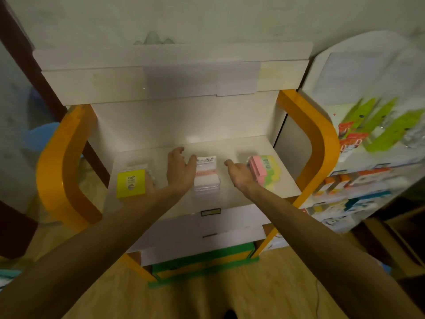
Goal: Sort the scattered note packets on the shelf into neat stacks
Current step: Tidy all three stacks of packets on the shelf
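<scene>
Three groups of note packets lie on the white shelf [248, 148]. A yellow packet stack [130, 183] sits at the left. A white packet stack with a red band [207, 173] is in the middle. A pink, green and yellow packet stack [264, 171] is at the right. My left hand [180, 170] hovers just left of the white stack, fingers relaxed, thumb near its edge, holding nothing. My right hand [238, 172] hangs between the white and the pink stacks with loosely curled fingers, holding nothing.
Orange curved side panels [59, 162] [315, 134] frame the shelf. A white header board [161, 77] overhangs it. A display rack of green and orange packaged goods [377, 143] stands at the right. Lower shelves and a wooden floor lie below.
</scene>
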